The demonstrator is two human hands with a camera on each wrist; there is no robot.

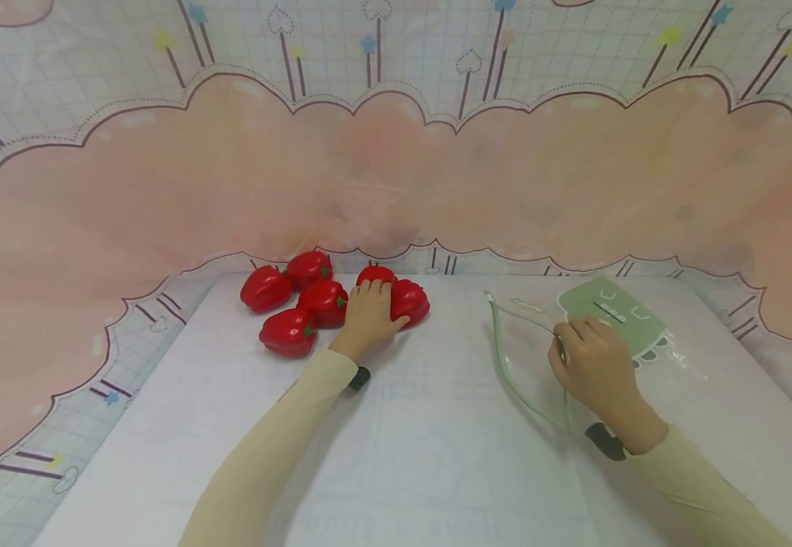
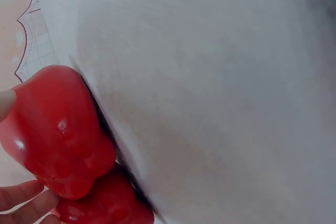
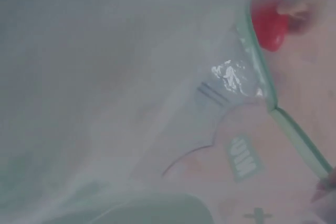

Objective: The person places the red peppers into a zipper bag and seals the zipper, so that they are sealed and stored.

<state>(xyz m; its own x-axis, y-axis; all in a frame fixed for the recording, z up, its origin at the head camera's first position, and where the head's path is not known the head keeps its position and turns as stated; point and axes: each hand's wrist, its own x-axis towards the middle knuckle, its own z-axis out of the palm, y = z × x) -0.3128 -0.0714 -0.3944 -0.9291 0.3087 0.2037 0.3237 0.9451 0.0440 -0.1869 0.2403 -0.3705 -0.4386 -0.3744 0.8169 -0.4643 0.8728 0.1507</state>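
Note:
My left hand [image 1: 368, 317] reaches to the back of the table and grips a glossy red bell pepper [image 1: 412, 304], thumb on its near side. In the left wrist view that bell pepper [image 2: 58, 129] lies between thumb and fingers, against another red bell pepper [image 2: 113, 200]. My right hand [image 1: 594, 361] pinches the green-edged rim of a clear zip bag [image 1: 503, 365] with a green cartoon print. The bag's mouth gapes toward the left. Through the clear plastic in the right wrist view, a red pepper [image 3: 271, 27] shows.
Several more red bell peppers with green stems, such as one in front [image 1: 288, 333] and one at the far left [image 1: 266, 289], cluster left of my left hand. A white sheet covers the table [image 1: 423, 456]. A patterned peach curtain [image 1: 396, 175] hangs behind it.

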